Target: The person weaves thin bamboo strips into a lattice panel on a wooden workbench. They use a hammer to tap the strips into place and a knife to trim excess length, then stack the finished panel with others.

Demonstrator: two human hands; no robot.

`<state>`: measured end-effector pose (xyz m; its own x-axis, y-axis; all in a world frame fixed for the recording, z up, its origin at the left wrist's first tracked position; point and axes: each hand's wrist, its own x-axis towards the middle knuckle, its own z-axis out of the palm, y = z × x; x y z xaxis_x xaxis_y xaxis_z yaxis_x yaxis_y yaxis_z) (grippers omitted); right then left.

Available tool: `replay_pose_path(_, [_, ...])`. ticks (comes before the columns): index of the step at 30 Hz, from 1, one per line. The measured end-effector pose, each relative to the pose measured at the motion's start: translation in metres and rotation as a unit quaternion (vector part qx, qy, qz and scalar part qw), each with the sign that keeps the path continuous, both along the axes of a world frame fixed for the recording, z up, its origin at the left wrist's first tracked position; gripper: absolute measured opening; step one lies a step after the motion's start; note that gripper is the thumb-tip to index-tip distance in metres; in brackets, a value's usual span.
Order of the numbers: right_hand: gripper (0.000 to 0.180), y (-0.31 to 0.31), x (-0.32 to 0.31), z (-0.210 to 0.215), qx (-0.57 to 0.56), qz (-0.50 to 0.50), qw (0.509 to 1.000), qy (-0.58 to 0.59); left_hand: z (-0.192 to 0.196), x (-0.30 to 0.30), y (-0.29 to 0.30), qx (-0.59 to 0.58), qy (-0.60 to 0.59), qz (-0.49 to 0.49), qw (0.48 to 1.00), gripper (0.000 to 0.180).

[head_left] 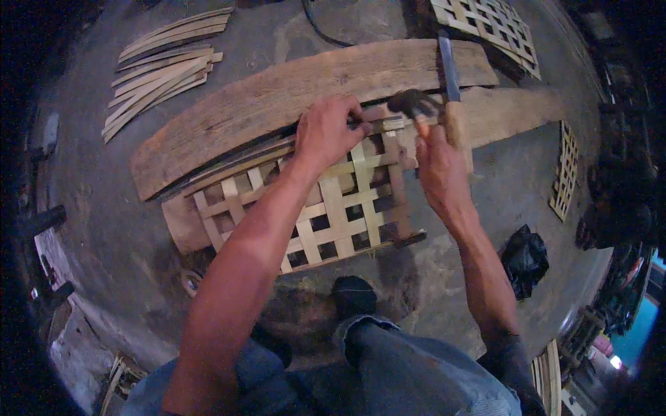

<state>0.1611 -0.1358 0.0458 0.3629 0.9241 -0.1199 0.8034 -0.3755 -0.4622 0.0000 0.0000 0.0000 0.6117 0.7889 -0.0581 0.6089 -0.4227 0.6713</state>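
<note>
1 right hand (444,170) (closed around it) partly hides a blurred hammer (415,104).

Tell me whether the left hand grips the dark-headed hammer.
No, the right hand grips the dark-headed hammer by its handle.

Got my faded blue jeans (409,367) on, filling 6 o'clock, with a pale, ragged-looking hem (357,320) right by my dark footwear (354,298), too murky to tell shoe from sock tbh. Dark sleeve (512,364) between 4 and 5 o'clock, then bare right forearm (489,277). Left hand (325,137) and right hand (444,170) are bare too.
</note>
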Motion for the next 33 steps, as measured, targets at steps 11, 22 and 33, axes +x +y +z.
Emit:
replay_pose_path(11, [0.029,-0.091,-0.036,-0.017,0.117,-0.176,0.975,0.075,0.018,-0.003,-0.007,0.034,0.020,-0.025,0.999,0.029])
replay_pose_path(22, [0.038,-0.075,-0.045,-0.036,0.063,-0.204,0.963,0.165,0.020,0.010,0.006,0.038,0.191,-0.065,0.979,0.039])
replay_pose_path(33, [0.041,-0.077,-0.030,-0.060,0.066,-0.202,0.960,0.184,0.034,0.020,0.010,0.021,0.271,-0.137,0.953,0.043])
